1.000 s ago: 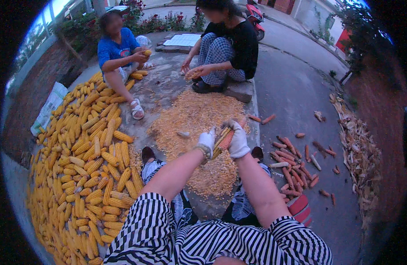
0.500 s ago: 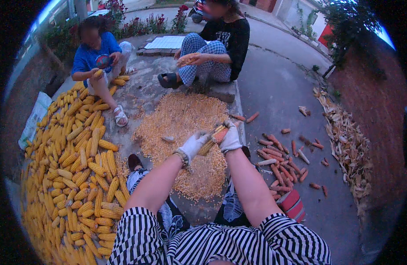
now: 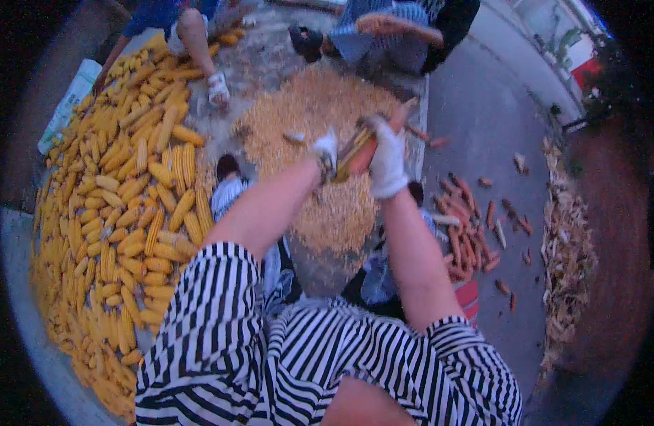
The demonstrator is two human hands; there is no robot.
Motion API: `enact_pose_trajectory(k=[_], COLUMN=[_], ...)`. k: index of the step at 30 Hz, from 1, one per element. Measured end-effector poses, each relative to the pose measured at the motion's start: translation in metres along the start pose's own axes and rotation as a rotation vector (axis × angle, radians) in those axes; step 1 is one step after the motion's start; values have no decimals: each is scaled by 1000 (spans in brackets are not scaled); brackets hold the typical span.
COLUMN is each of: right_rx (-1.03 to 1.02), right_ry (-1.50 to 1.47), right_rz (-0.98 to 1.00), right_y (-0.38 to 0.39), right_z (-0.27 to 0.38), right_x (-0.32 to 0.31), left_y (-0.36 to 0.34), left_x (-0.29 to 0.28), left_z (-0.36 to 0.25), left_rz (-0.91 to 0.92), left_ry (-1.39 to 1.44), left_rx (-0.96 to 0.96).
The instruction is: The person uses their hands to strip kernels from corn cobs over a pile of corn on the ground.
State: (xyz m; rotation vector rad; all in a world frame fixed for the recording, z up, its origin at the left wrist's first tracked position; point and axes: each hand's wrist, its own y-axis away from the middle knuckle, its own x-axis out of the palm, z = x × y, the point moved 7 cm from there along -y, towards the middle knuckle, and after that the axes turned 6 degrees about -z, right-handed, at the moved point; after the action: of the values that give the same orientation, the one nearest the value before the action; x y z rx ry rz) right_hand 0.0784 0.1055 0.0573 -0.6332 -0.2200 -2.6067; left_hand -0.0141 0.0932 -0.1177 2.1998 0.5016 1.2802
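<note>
Since a moment ago my view has tipped down, and both gloved hands sit higher over the kernel heap [image 3: 320, 135]. My left hand [image 3: 327, 150] and right hand [image 3: 386, 157] each close their grip on the corn cob [image 3: 361, 145] between them. Far left, a white sack [image 3: 70, 99] lies flat beside the yellow cobs [image 3: 121, 213]. Bare cobs [image 3: 469, 227] lie right.

Outdoor farmyard, corn-shelling spot by a paved lane

Heaped yellow corn cobs [image 3: 121, 213], a mound of loose kernels [image 3: 320, 142], bare red cobs [image 3: 469, 227] and dry husks [image 3: 568, 255] cover the concrete ground [image 3: 476, 106].
</note>
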Motion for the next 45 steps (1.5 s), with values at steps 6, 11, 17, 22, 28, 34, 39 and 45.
enact_pose_trajectory(k=[6, 11, 17, 22, 28, 34, 39, 45], right_rx=[276, 260, 360, 380, 301, 358, 334, 379], right_ry=[-370, -448, -333, -390, -359, -366, -415, -452], right_rz=[-147, -108, 73, 94, 133, 86, 88, 77], right_y=[-53, -53, -24, -27, -22, -13, -20, -13], right_z=[-43, -33, -35, -51, -34, -38, -47, -45], right_x=[-51, -51, -16, -22, -18, -10, -12, -13], left_y=[81, 82, 80, 78, 115, 93, 64, 89], left_x=[52, 99, 77, 81, 108, 69, 75, 79], left_z=[-40, -27, -36, -32, -34, -51, -37, -54], left_rz=[-246, 199, -16, 56, 136, -206, 110, -357], left_ry=[-595, -933, -1287, -1153, -918, -1253, -755, -1252], left_rx=[163, 300, 675, 760, 849, 632, 743, 817])
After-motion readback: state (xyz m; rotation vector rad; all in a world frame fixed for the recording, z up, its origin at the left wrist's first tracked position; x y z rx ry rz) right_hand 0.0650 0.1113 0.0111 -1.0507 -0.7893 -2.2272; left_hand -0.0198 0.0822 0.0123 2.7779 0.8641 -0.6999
